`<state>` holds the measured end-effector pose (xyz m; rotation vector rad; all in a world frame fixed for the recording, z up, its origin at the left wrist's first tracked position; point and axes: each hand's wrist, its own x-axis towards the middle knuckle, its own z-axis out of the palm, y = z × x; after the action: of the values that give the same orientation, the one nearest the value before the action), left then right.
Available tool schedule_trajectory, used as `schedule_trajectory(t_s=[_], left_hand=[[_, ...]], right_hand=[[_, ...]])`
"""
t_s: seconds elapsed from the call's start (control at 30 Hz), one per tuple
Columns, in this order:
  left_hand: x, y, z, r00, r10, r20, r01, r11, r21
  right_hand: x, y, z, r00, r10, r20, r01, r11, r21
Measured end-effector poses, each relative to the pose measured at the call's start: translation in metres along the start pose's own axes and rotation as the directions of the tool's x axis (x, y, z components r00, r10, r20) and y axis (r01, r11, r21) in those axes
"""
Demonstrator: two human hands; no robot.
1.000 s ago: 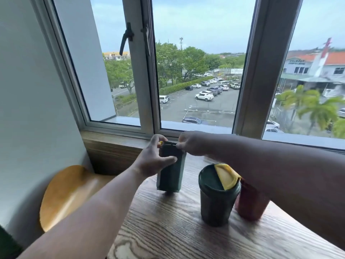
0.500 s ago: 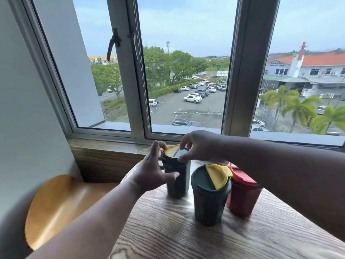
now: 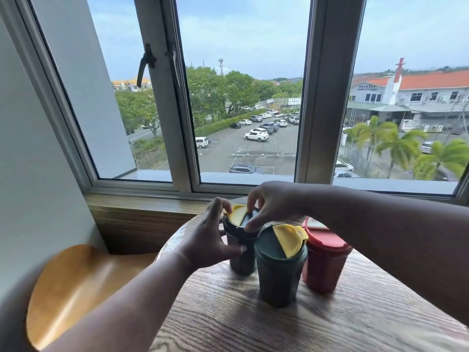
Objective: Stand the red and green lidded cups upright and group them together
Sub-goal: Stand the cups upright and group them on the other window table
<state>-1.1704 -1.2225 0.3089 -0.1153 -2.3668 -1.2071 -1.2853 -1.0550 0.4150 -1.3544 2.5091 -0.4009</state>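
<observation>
Three lidded cups stand upright close together on the round wooden table (image 3: 279, 323). The far-left green cup (image 3: 242, 257) has a dark lid with a yellow flap (image 3: 237, 213). My left hand (image 3: 206, 240) grips its side, thumb across the front. My right hand (image 3: 269, 204) reaches over from the right and pinches the lid's rim beside the flap. A second green cup (image 3: 279, 270) with a yellow flap stands in front, touching or nearly touching the red cup (image 3: 326, 260) with a red lid on its right.
A wooden window sill (image 3: 142, 201) and a large window run behind the table. A round yellow wooden stool seat (image 3: 76, 283) sits low at the left by the white wall. My right forearm crosses above the red cup.
The far green cup went from tilted to upright and now stands next to the other green cup. My right hand shifted from its top edge to pinching the lid.
</observation>
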Motion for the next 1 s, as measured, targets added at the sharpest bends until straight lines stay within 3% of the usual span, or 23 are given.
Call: schedule_trajectory(t_s=[0.27,0.47,0.63,0.77,1.0], left_hand=[[0.006,-0.001,0.006,0.999,-0.026,-0.02,0.026,1.0,0.011],[0.006,0.002,0.0,0.998,-0.032,0.059,0.026,0.996,0.091],[0.019,0.029,-0.013,0.984,-0.122,0.131,0.125,0.992,-0.011],[0.041,0.063,-0.019,0.992,-0.105,0.069,0.097,0.988,0.117],[0.114,0.111,0.023,0.988,-0.075,0.138,0.008,0.902,0.431]], right_hand=[[-0.003,0.001,0.0,0.999,-0.012,-0.034,0.011,1.0,-0.024],[-0.006,0.007,0.002,0.998,-0.037,-0.044,0.034,0.997,-0.068],[-0.015,0.025,-0.013,0.994,-0.046,-0.098,0.045,0.999,-0.012],[-0.022,0.065,-0.034,0.978,0.016,-0.209,0.009,0.993,0.117],[-0.006,0.173,-0.042,0.933,0.169,-0.317,-0.046,0.931,0.361]])
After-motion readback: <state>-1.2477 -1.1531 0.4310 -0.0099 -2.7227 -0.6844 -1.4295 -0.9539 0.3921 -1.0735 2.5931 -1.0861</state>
